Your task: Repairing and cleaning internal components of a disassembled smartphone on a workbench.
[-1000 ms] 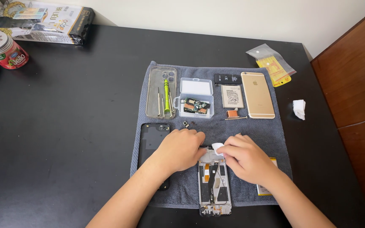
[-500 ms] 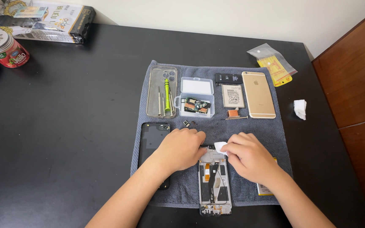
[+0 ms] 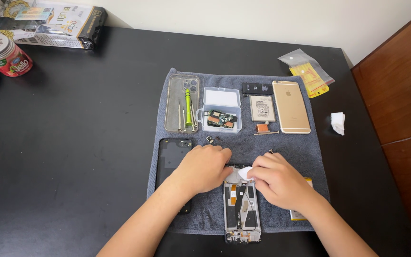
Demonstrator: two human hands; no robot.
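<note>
Grey towel (image 3: 291,143) | both hands pinch white pick (image 3: 245,172) at phone frame (image 3: 241,209) top edge

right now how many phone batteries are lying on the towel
3: a black battery at the towel's top edge, a white battery just below it, and a yellow-edged battery mostly hidden under the right hand. More may be hidden.

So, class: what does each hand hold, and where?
Right hand pinches a small white piece by its right edge. Left hand rests on the phone frame's top end.
</note>
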